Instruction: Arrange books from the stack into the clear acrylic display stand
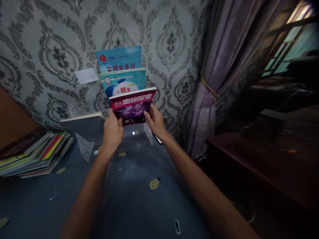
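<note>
Both hands grip a magenta and purple book (134,108) with white Chinese lettering, held upright and tilted in front of a clear stand. My left hand (113,127) is closed on its left edge, the thumb on the front cover. On the right edge, my right hand (155,121) pinches it the same way. Behind it a teal-blue book (123,81) stands upright, and a light-blue book (119,59) rises at the very back. The transparent stand (149,132) shows below the books; their lower parts are hidden.
A grey book (86,124) leans left of my left hand, by another clear support (86,149). Stacked books (37,154) lie at far left. The blue cloth (129,202) has pineapple prints. Patterned wallpaper (171,39), a tied curtain (211,76) and a dark red table (249,162) surround it.
</note>
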### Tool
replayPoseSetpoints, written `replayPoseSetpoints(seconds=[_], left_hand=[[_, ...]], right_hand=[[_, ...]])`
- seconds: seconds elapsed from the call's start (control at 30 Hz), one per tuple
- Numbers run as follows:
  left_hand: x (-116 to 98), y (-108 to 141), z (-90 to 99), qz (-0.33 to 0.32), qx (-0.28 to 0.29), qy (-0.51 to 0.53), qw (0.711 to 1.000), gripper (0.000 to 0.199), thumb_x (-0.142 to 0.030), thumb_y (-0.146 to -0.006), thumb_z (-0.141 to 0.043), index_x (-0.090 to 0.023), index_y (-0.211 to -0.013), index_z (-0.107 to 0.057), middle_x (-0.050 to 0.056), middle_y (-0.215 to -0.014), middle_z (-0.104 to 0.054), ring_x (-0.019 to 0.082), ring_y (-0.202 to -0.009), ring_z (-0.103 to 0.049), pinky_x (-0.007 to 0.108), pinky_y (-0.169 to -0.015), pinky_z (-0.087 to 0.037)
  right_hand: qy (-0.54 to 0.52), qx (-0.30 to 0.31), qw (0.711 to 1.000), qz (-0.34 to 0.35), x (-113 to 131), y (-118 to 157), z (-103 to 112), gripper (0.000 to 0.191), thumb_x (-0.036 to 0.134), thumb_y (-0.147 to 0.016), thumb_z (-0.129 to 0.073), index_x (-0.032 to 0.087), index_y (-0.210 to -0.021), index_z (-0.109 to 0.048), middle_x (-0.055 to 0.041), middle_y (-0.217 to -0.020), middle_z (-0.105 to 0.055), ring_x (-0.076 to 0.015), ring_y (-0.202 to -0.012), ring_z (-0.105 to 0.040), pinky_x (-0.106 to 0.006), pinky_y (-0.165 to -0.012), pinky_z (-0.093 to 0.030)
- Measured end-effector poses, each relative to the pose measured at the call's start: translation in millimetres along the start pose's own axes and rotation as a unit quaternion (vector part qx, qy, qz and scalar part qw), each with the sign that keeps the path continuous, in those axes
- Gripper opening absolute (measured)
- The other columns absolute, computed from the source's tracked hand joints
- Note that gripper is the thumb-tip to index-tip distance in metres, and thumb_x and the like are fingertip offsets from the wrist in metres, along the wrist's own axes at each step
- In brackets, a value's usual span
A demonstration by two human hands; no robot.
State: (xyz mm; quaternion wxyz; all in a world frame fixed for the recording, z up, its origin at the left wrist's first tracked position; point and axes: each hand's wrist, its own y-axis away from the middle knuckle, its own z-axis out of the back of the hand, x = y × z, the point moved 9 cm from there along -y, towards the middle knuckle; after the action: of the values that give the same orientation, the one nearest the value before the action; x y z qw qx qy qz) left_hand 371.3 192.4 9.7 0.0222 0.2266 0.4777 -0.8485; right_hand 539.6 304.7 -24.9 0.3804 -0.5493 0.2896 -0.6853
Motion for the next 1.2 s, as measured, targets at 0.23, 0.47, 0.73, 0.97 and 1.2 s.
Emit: replayPoseSetpoints(seconds=[0.23, 0.47, 0.73, 0.97, 1.2], left_hand=[[8.5, 2.5, -16.2, 0.016, 0.030, 0.013, 0.999, 0.033, -0.011, -0.087, -0.050, -0.010, -0.119, -0.052, 0.016, -0.097, -0.068, 0.036, -0.098, -0.068, 0.053, -0.089, -0.054], [26.7, 6.5, -25.3, 0.028, 0.013, 0.059, 0.998, 0.034, -0.009, -0.087, -0.052, -0.013, -0.120, -0.053, 0.013, -0.096, -0.068, 0.033, -0.100, -0.068, 0.050, -0.091, -0.054], [35.5, 7.2, -28.3, 0.052, 0.042, 0.011, 0.998, 0.023, -0.008, -0.088, -0.052, -0.015, -0.110, -0.053, 0.015, -0.100, -0.069, 0.031, -0.096, -0.069, 0.046, -0.087, -0.056], [35.4, 10.2, -28.9, 0.093, 0.087, -0.115, 0.985, 0.020, -0.011, -0.096, -0.046, -0.012, -0.116, -0.051, 0.018, -0.104, -0.071, 0.030, -0.095, -0.072, 0.041, -0.084, -0.057], [37.2, 10.0, -30.6, 0.085, 0.081, -0.160, 0.980, 0.044, -0.009, -0.097, -0.043, -0.002, -0.140, -0.040, 0.026, -0.120, -0.069, 0.032, -0.105, -0.072, 0.041, -0.088, -0.057]], right_hand=[[0.004, -0.011, 1.000, -0.003, -11.2, 1.2, 3.5, 0.033, 0.051, -0.102, -0.043, 0.020, -0.106, -0.057, -0.0047, -0.090, -0.063, -0.0192, -0.081, -0.060, -0.036, -0.080, -0.053], [-0.002, 0.004, 1.000, -0.008, -15.8, 3.4, -0.6, 0.033, 0.045, -0.101, -0.046, 0.019, -0.115, -0.060, -0.0079, -0.097, -0.070, -0.0227, -0.091, -0.065, -0.039, -0.086, -0.054], [0.102, -0.004, 0.995, -0.010, -18.0, 7.6, -4.9, 0.021, 0.030, -0.095, -0.051, 0.018, -0.105, -0.064, -0.0117, -0.100, -0.067, -0.0265, -0.092, -0.064, -0.040, -0.081, -0.053], [0.184, 0.005, 0.982, -0.027, -22.7, 10.4, -12.6, 0.013, 0.027, -0.090, -0.056, 0.019, -0.095, -0.065, -0.0101, -0.093, -0.064, -0.0259, -0.083, -0.062, -0.040, -0.078, -0.051], [0.167, -0.009, 0.985, -0.034, -20.4, 13.1, -12.1, 0.038, 0.026, -0.089, -0.053, 0.017, -0.125, -0.059, -0.0096, -0.092, -0.071, -0.0261, -0.080, -0.065, -0.040, -0.078, -0.050]])
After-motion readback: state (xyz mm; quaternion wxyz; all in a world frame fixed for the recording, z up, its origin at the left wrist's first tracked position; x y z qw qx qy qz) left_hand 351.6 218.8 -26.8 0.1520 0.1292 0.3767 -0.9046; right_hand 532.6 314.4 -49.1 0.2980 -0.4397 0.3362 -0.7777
